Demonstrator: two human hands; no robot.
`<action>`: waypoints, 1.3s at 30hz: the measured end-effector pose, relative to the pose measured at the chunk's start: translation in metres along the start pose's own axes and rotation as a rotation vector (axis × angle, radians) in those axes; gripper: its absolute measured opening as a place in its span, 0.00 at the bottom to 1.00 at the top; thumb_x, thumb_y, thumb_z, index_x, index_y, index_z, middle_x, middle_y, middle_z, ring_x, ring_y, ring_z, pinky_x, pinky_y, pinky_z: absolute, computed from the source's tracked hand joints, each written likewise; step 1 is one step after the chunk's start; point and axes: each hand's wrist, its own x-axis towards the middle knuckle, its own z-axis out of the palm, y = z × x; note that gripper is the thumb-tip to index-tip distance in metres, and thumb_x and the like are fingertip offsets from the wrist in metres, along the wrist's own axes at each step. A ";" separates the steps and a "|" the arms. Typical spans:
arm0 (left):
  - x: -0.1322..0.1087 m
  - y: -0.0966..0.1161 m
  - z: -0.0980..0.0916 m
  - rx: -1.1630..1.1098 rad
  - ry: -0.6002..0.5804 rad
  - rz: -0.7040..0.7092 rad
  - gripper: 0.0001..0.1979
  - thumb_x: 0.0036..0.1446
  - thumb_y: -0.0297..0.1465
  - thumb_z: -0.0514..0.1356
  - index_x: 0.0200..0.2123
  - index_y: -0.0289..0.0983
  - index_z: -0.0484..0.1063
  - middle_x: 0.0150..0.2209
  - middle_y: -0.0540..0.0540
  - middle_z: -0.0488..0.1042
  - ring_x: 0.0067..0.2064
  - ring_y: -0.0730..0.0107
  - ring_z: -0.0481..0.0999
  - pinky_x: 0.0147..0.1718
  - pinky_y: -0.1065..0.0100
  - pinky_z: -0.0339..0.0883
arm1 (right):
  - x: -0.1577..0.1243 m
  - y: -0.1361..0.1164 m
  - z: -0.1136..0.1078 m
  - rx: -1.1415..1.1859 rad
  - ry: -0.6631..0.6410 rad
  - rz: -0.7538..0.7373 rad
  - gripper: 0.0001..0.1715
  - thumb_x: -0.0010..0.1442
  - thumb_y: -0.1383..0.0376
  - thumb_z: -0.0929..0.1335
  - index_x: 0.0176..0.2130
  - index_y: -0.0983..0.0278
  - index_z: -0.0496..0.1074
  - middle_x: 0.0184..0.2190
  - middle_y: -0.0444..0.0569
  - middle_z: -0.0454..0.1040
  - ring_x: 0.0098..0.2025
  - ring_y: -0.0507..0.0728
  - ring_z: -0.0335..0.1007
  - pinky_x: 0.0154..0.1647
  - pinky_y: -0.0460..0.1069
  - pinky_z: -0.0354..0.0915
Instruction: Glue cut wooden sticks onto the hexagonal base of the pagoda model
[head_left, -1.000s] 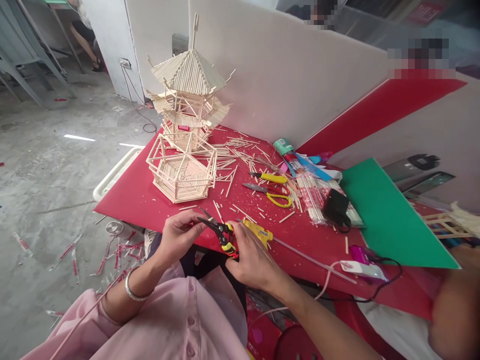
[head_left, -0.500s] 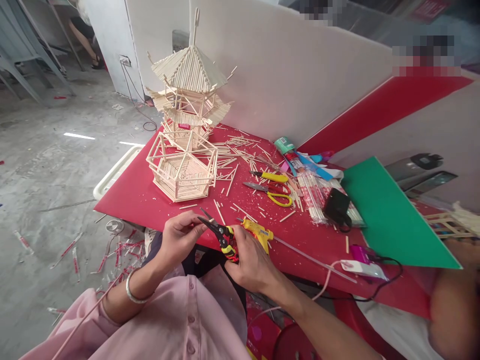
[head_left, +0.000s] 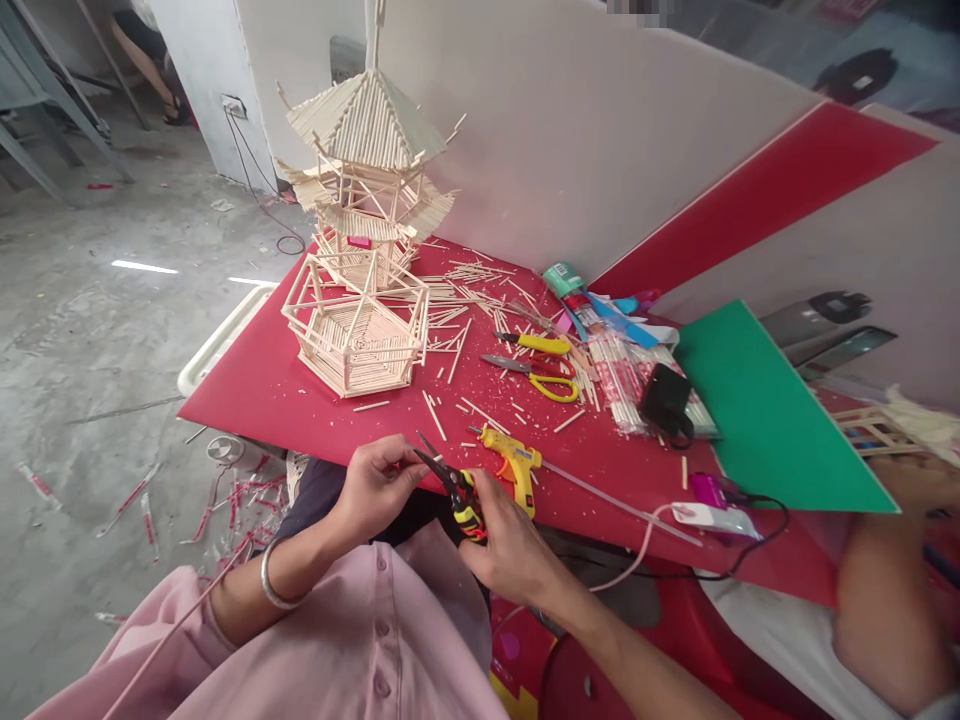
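We work at a red table (head_left: pixel 247 385), the largest item, which carries the following parts and tools. At its far left corner we see a stick pagoda (head_left: pixel 367 125), upright, with layered roofs. A green board (head_left: pixel 787 420) lies at the right side. In front of the pagoda sits a hexagonal stick frame (head_left: pixel 349 345); we cannot tell whether the two touch. Wrapped stick bundles (head_left: pixel 615 385) lie left of the green board.

Our right hand (head_left: pixel 510 540) is closed around the handles of the cutters, at the table's near edge. Our left hand (head_left: pixel 379 488) has its thumb and fingertips pressed together just beside the blades; we cannot tell what they pinch.

The yellow glue gun (head_left: pixel 514 455) lies on the table just beyond the right hand. The cutters (head_left: pixel 465 505) point toward the left fingertips, blades slightly apart. Farther back lie scissors (head_left: pixel 555 388) and, just behind them, a yellow-handled knife (head_left: pixel 541 344). Loose sticks (head_left: pixel 439 295) are scattered beside the frame. A small pale piece (head_left: pixel 438 458) shows at the blades.
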 end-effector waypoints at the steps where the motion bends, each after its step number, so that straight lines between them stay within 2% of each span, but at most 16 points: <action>1: -0.001 0.001 0.001 -0.004 -0.005 0.004 0.07 0.53 0.31 0.63 0.24 0.35 0.76 0.22 0.47 0.74 0.25 0.71 0.71 0.26 0.71 0.65 | 0.000 -0.001 0.000 -0.002 0.020 -0.010 0.25 0.49 0.67 0.64 0.48 0.60 0.61 0.41 0.50 0.72 0.46 0.61 0.70 0.46 0.54 0.65; 4: -0.005 0.000 0.002 -0.057 0.007 -0.023 0.08 0.53 0.31 0.63 0.23 0.36 0.74 0.21 0.48 0.72 0.23 0.72 0.69 0.24 0.71 0.64 | -0.001 -0.005 0.001 -0.033 0.031 0.029 0.23 0.48 0.66 0.65 0.46 0.60 0.60 0.37 0.49 0.70 0.41 0.60 0.69 0.42 0.53 0.65; 10: -0.008 -0.009 0.005 -0.101 0.009 -0.105 0.10 0.54 0.33 0.63 0.23 0.36 0.73 0.20 0.50 0.71 0.23 0.72 0.70 0.23 0.71 0.64 | 0.000 -0.012 0.001 -0.085 -0.040 0.144 0.17 0.47 0.66 0.64 0.39 0.59 0.56 0.30 0.44 0.67 0.30 0.56 0.65 0.32 0.49 0.58; 14: -0.008 -0.015 0.007 -0.126 -0.012 -0.191 0.09 0.52 0.34 0.64 0.23 0.35 0.74 0.19 0.50 0.71 0.22 0.73 0.69 0.22 0.72 0.64 | -0.002 -0.009 0.003 -0.131 -0.110 0.208 0.19 0.46 0.66 0.64 0.39 0.60 0.56 0.29 0.44 0.66 0.29 0.56 0.65 0.31 0.49 0.57; 20: -0.010 -0.023 0.010 -0.205 -0.085 -0.289 0.11 0.51 0.37 0.66 0.24 0.35 0.74 0.18 0.51 0.70 0.20 0.74 0.67 0.22 0.72 0.63 | -0.010 0.001 0.016 -0.180 -0.125 0.233 0.22 0.45 0.67 0.64 0.42 0.61 0.58 0.32 0.48 0.70 0.35 0.60 0.70 0.37 0.51 0.62; 23: -0.009 -0.020 0.010 -0.186 -0.088 -0.253 0.11 0.52 0.36 0.65 0.24 0.35 0.74 0.18 0.51 0.70 0.21 0.74 0.67 0.22 0.72 0.63 | -0.013 0.005 0.018 -0.160 -0.105 0.207 0.23 0.45 0.68 0.63 0.44 0.61 0.58 0.33 0.48 0.71 0.36 0.61 0.71 0.38 0.52 0.64; 27: -0.007 -0.009 0.005 -0.131 -0.125 -0.099 0.08 0.53 0.33 0.64 0.25 0.35 0.76 0.21 0.48 0.72 0.23 0.72 0.70 0.24 0.71 0.66 | -0.015 0.006 0.015 -0.062 -0.016 0.067 0.30 0.45 0.70 0.64 0.50 0.60 0.57 0.42 0.51 0.72 0.46 0.61 0.71 0.46 0.54 0.66; 29: -0.007 -0.004 0.002 -0.101 -0.147 -0.053 0.06 0.54 0.31 0.63 0.27 0.35 0.77 0.22 0.48 0.73 0.24 0.72 0.71 0.24 0.71 0.66 | -0.014 0.004 0.013 -0.030 0.012 0.016 0.31 0.47 0.69 0.64 0.51 0.60 0.57 0.44 0.52 0.71 0.48 0.61 0.70 0.48 0.54 0.66; 33: -0.009 -0.001 0.000 -0.045 -0.101 -0.023 0.08 0.55 0.31 0.63 0.25 0.35 0.76 0.21 0.48 0.72 0.23 0.72 0.70 0.24 0.71 0.65 | -0.012 -0.001 0.013 -0.025 0.026 0.023 0.25 0.48 0.67 0.64 0.48 0.61 0.59 0.39 0.51 0.70 0.43 0.61 0.70 0.44 0.54 0.66; 39: -0.012 -0.013 0.004 0.020 -0.043 0.000 0.11 0.57 0.31 0.62 0.23 0.36 0.74 0.21 0.48 0.72 0.24 0.73 0.70 0.25 0.72 0.64 | -0.010 -0.003 0.018 -0.103 -0.017 0.125 0.22 0.45 0.66 0.64 0.42 0.61 0.57 0.31 0.45 0.67 0.33 0.58 0.67 0.35 0.51 0.61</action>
